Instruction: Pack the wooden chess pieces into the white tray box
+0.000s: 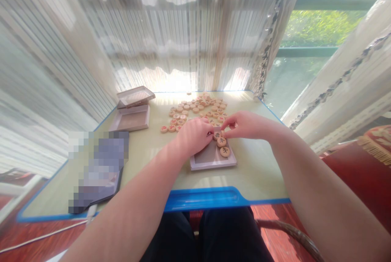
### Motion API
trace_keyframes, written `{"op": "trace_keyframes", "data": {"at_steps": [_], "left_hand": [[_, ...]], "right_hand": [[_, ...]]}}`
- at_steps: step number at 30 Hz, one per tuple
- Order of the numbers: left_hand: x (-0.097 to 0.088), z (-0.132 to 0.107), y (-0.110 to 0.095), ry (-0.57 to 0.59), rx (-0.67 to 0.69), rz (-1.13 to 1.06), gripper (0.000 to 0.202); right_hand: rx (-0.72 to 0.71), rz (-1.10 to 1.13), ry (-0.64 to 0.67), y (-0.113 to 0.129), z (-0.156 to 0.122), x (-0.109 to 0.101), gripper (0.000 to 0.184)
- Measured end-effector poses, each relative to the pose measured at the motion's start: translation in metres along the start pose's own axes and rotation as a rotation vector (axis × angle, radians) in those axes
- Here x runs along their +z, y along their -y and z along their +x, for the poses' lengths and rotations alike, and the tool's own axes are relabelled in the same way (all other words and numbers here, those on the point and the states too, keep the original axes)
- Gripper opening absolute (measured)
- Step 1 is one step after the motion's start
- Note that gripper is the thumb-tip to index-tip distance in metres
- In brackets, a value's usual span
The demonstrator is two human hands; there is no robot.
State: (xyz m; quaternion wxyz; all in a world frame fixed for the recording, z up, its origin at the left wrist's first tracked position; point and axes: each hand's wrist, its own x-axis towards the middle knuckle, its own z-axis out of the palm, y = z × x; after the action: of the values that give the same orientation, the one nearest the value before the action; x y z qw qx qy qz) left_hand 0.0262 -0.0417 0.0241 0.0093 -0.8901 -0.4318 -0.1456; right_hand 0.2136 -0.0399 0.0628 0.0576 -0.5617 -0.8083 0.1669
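A shallow box tray point(214, 166) lies on the table in front of me, with several round wooden Chinese chess pieces point(225, 152) along its right side, their black characters facing up. My left hand point(197, 135) reaches over the tray's left and far part, fingers curled and tips beside the farthest piece point(217, 135). What those fingers hold, if anything, is hidden. From the right, my right hand point(241, 125) has its thumb and forefinger bent together at a piece by the tray's far right corner. Beyond both hands, many loose pieces point(195, 110) with red or black characters are spread out.
At the far left are another shallow box point(134, 125) and a tilted box part point(137, 95). A blurred-out tablet-like device point(104, 172) with a white cable lies at left. The table has a blue rim point(204, 199); sheer curtains point(171, 29) hang behind it.
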Motion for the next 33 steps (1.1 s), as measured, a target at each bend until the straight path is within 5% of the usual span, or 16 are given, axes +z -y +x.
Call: {"op": "trace_keyframes", "data": {"at_steps": [16, 33], "left_hand": [[0.000, 0.000, -0.002, 0.005, -0.006, -0.006, 0.024], [0.003, 0.003, -0.004, -0.006, -0.034, 0.037, 0.025]], "right_hand": [[0.016, 0.146, -0.178, 0.001, -0.002, -0.003, 0.025], [-0.105, -0.039, -0.161, 0.002, -0.001, 0.007, 0.021]]}}
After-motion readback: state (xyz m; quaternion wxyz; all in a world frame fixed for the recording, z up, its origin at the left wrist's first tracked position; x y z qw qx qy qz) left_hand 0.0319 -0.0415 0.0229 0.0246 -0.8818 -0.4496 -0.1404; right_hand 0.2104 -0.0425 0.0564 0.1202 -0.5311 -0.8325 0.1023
